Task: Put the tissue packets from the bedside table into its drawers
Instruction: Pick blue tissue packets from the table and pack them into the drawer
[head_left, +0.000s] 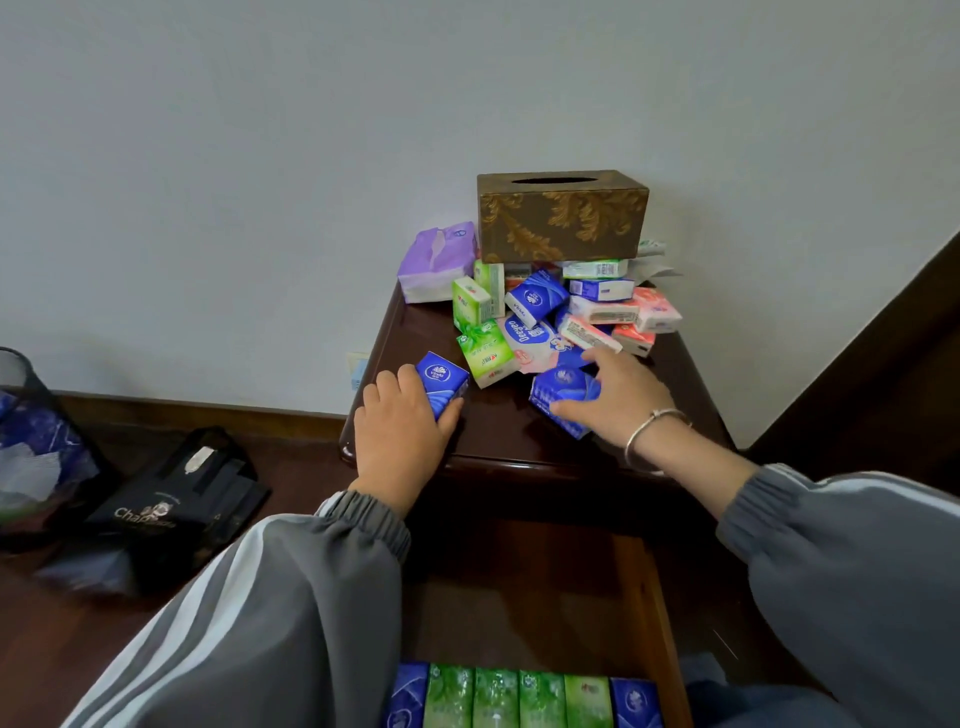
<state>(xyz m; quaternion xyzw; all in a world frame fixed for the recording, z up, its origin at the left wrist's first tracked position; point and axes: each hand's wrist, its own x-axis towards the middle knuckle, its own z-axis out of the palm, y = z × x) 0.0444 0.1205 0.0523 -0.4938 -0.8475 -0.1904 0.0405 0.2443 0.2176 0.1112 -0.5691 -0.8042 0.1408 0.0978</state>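
We've got our left hand (400, 431) wrapped round a blue tissue pkt (441, 382) on the bedside table (498, 431), right hand (615, 397) closed on another blue pkt (563, 395) by the pile (550, 317). Open drawer (649, 597) below w/ a row of pkts (519, 699).

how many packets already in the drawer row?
6 visible in the drawer row, left to right: blue, green, green, green, green, blue. The frame's bottom edge crops them, and the left sleeve may hide more.
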